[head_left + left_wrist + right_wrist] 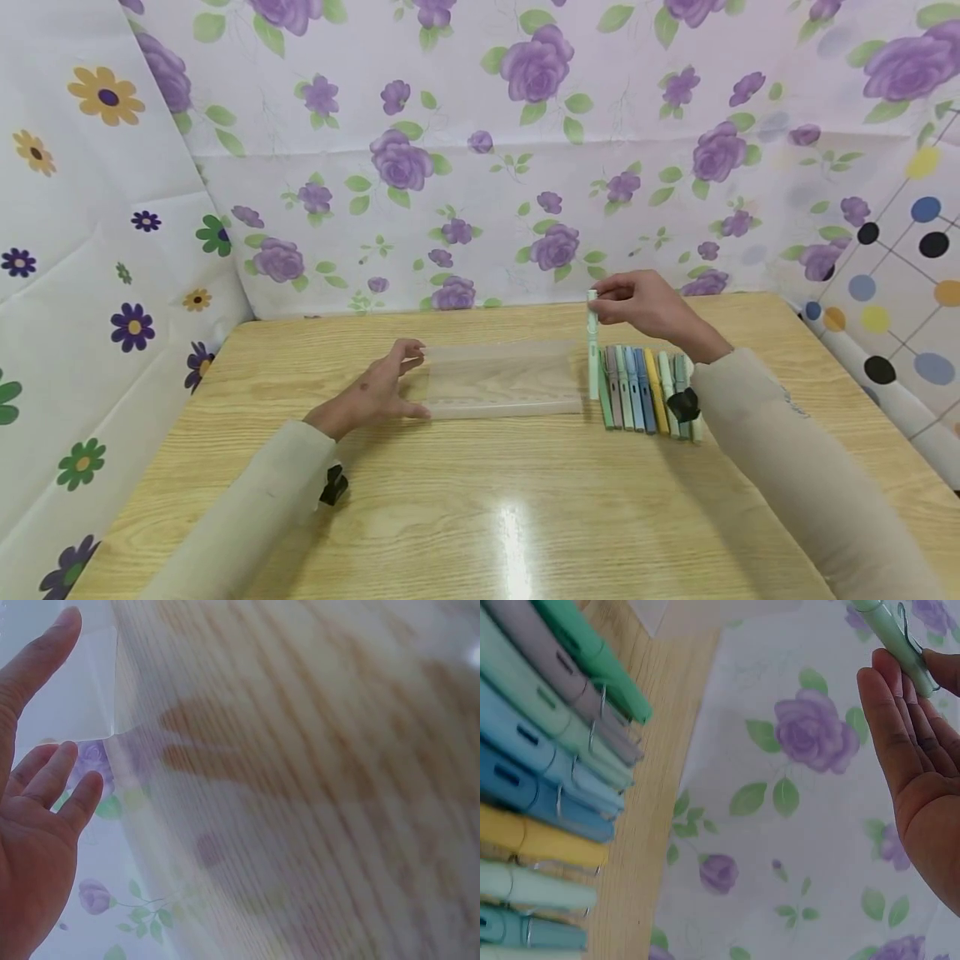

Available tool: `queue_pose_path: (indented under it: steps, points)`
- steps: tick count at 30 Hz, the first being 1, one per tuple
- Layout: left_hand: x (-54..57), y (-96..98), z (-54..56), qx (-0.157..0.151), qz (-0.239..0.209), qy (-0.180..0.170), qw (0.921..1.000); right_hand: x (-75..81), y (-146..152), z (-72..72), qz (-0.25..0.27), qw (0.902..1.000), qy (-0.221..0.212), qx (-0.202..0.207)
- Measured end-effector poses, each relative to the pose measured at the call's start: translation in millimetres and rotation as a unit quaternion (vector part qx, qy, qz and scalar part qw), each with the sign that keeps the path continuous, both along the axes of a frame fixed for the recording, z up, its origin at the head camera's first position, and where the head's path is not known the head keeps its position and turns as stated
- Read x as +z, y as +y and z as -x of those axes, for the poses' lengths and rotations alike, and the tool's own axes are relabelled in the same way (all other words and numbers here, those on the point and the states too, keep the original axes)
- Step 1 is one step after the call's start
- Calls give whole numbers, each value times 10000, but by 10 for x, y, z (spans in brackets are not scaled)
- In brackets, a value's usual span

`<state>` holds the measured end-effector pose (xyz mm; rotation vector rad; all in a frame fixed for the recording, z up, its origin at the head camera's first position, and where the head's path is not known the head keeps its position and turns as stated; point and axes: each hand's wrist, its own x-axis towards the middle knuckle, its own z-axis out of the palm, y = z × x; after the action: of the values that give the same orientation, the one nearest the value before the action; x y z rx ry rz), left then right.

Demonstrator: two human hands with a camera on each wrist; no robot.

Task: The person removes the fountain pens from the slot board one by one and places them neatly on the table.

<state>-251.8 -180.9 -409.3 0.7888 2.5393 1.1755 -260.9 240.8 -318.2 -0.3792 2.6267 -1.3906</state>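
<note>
A clear plastic tray (502, 411) lies on the table, its left end beside my left hand (382, 387). That hand's thumb and fingers are spread apart at the tray's two left corners; whether they touch it I cannot tell. In the left wrist view the left hand (37, 817) has fairly straight fingers next to the clear plastic (71, 690). My right hand (637, 308) pinches a pale green capped pen (593, 358) near its clip end, holding it upright off the tray's right end. The right wrist view shows the pen (900, 645) between thumb and fingers.
To the right of the tray several capped pens (647, 392) lie side by side in a row, green, mauve, blue, yellow and pale green. The wooden table (420, 500) backs onto a flowered cloth (450, 208).
</note>
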Motion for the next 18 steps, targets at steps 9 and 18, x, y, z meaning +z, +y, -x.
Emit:
queue_pose_path:
  steps: [9, 18]
  points:
    - [-8, -13, -4, 44, 56, -11, 10000, -50, 332, -90, -214, 9991, -279, -216]
    - [-8, -9, 6, 28, -25, -62, 10000, -120, 754, -181, -668, 9965, -264, -426]
